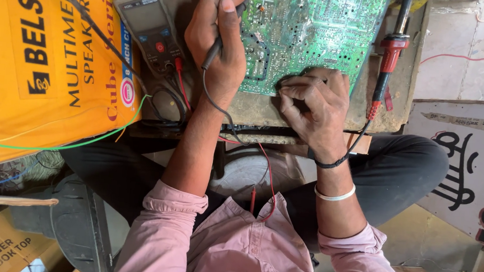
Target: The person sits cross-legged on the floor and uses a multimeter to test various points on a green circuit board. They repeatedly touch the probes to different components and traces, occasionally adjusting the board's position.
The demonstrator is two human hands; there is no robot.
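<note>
A green circuit board [310,25] lies solder side up on a worn wooden bench [261,111]. My left hand [218,43] is closed around a black meter probe [214,49], its tip held against the board's upper left area. My right hand [314,107] rests on the board's near edge with fingers curled, pinching at the edge; what it pinches is hidden. A grey digital multimeter [149,26] lies just left of my left hand, with red and black leads [178,92] plugged in.
A soldering iron with a red and black handle [387,67] lies right of the board. A big orange carton [38,60] fills the left side, with green and yellow wires [66,147] along it. A red probe [253,200] hangs over my lap. A painted board [472,168] stands at right.
</note>
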